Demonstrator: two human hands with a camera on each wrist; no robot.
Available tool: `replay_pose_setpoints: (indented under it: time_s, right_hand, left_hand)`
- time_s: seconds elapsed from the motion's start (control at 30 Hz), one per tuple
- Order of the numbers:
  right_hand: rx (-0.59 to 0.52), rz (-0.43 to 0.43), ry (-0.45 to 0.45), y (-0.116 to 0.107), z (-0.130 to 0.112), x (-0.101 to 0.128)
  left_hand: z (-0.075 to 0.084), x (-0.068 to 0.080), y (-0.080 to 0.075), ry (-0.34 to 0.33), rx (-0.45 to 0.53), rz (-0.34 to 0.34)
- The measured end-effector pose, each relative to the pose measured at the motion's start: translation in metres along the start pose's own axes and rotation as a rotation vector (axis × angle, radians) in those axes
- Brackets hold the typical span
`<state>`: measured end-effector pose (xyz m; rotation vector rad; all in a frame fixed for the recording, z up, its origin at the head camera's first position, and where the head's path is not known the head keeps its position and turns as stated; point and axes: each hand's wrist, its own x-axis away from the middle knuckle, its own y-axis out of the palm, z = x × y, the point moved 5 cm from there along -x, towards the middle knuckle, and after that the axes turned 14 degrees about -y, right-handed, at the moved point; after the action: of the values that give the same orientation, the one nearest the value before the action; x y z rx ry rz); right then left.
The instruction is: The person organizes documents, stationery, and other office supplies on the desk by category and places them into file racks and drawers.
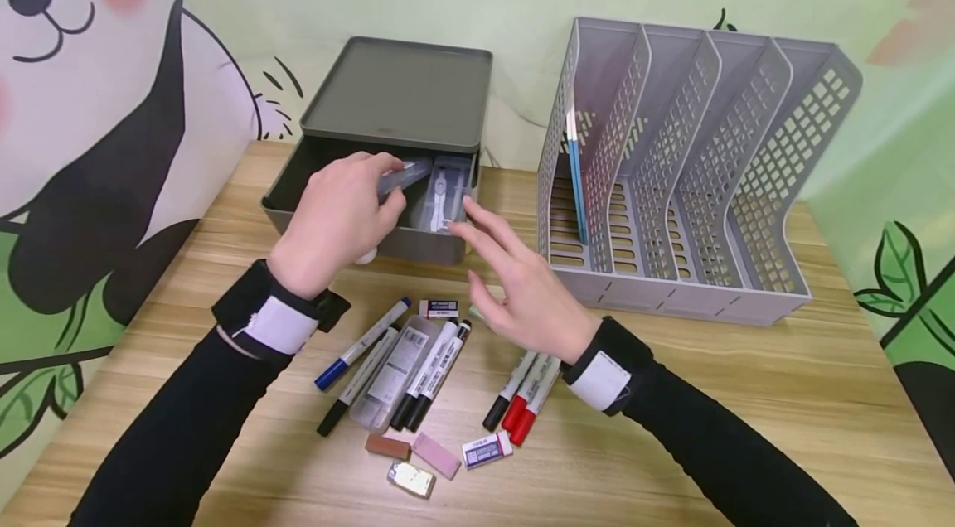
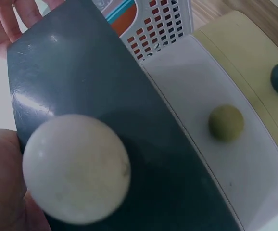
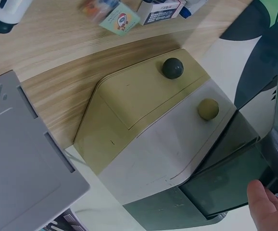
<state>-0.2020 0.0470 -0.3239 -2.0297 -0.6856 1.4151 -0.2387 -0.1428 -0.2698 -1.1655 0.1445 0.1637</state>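
A dark grey drawer box (image 1: 399, 92) stands at the back of the table with its top drawer (image 1: 421, 247) pulled out. Over the drawer, my left hand (image 1: 351, 208) grips a small clear plastic case (image 1: 406, 173). A clear case with a compass (image 1: 442, 197) lies in the drawer's right side. My right hand (image 1: 496, 258) hovers open, fingers spread, by the drawer's front right corner and holds nothing. The left wrist view shows the drawer front (image 2: 95, 91) with its white knob (image 2: 76, 168). In the right wrist view a fingertip (image 3: 266, 207) lies beside the open dark drawer (image 3: 225, 178).
A grey file rack (image 1: 694, 171) with a blue folder (image 1: 576, 179) stands to the right. Near the front of the table lie several markers (image 1: 361, 345), red markers (image 1: 531, 398), a clear box (image 1: 395, 369) and erasers (image 1: 487, 449). Below the open drawer are a white drawer (image 3: 168, 144) and a yellow one (image 3: 139, 96).
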Motion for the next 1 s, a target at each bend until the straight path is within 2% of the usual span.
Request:
replay_pose_setpoints:
  time_s: [0.27,0.5,0.67,0.87,1.0]
  right_hand:
    - [-0.001,-0.009,0.0,0.002,0.0,0.0]
    - [0.001,-0.002,0.0,0.001,-0.001,0.0]
    - [0.006,0.004,-0.006,0.001,-0.001,0.0]
    - [0.012,0.006,-0.005,0.0,-0.001,0.0]
    - [0.017,0.007,-0.006,0.0,-0.001,0.0]
  left_hand:
    - [0.003,-0.005,0.005,-0.064,0.006,-0.127]
    - [0.001,-0.008,0.008,-0.06,0.008,-0.183]
    - [-0.001,-0.01,0.01,-0.037,0.006,-0.198]
    - [-0.003,-0.009,0.012,-0.077,0.024,-0.211]
    - [-0.003,-0.009,0.013,-0.065,0.034,-0.204]
